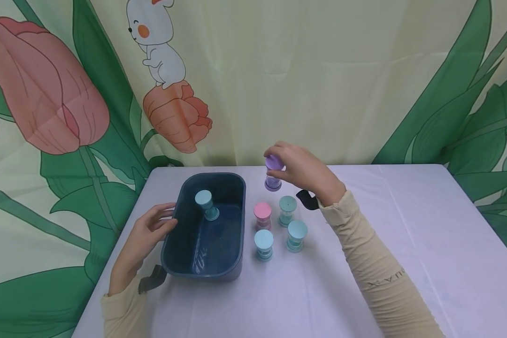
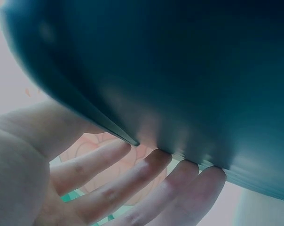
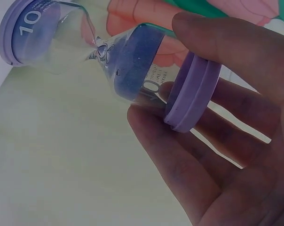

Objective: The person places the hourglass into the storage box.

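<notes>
A purple-capped sand timer [image 3: 137,66], marked 10, is upright in the head view near the table's back edge. My right hand [image 1: 302,171] pinches its top cap between thumb and fingers. At the left side of a dark blue plastic bin [image 1: 235,263], my left hand [image 1: 145,234] holds the rim, thumb over it and fingertips against the outer wall [image 2: 189,117]. Inside the bin stands one light blue sand timer [image 1: 207,205], leaning a little.
Right of the bin stand a pink sand timer [image 1: 263,215], a teal one [image 1: 287,210] and two light blue ones, one nearer the bin [image 1: 264,244] and one farther right [image 1: 296,235]. A white cloth covers the table [image 1: 405,244]. Behind hangs a printed curtain [image 1: 300,70].
</notes>
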Action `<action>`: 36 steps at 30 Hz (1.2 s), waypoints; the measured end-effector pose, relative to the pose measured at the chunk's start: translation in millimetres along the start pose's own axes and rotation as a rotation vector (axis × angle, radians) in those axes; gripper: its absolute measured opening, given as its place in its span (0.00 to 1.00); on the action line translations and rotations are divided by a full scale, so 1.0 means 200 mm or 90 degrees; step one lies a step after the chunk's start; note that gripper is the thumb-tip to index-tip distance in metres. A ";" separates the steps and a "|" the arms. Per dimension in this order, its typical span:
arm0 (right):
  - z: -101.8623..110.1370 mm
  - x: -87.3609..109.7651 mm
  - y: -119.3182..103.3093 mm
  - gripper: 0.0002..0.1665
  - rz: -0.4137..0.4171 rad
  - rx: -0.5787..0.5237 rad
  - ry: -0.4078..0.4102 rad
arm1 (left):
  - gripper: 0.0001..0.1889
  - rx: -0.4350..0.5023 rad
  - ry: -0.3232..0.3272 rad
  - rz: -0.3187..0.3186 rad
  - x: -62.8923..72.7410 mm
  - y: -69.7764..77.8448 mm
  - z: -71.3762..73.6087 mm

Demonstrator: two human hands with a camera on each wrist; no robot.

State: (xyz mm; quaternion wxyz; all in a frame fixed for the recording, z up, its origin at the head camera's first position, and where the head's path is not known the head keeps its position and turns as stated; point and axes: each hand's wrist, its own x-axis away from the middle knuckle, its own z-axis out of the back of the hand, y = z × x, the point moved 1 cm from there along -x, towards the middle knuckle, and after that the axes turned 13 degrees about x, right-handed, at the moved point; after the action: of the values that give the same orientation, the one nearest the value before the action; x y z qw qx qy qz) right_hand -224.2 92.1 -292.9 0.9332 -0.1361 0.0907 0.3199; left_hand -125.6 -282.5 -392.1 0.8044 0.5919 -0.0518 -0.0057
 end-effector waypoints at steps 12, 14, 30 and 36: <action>0.00 -0.04 -0.06 0.20 0.001 -0.015 0.007 | 0.31 -0.001 0.000 -0.004 0.00 -0.01 0.00; 0.01 -0.05 -0.07 0.21 -0.001 -0.017 0.005 | 0.31 -0.001 -0.001 -0.005 0.00 -0.01 0.00; 0.07 -0.09 -0.15 0.22 0.026 -0.022 0.033 | 0.30 0.001 -0.003 -0.006 0.00 -0.01 0.00; 0.08 -0.10 -0.16 0.23 0.033 -0.024 0.041 | 0.30 0.002 -0.001 -0.003 0.00 0.00 0.00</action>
State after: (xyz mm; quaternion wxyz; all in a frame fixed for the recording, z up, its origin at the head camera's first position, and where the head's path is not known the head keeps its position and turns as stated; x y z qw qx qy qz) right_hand -217.5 60.9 -266.7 0.9186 -0.1617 0.1180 0.3408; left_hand -126.3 -282.5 -392.8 0.8034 0.5931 -0.0514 -0.0081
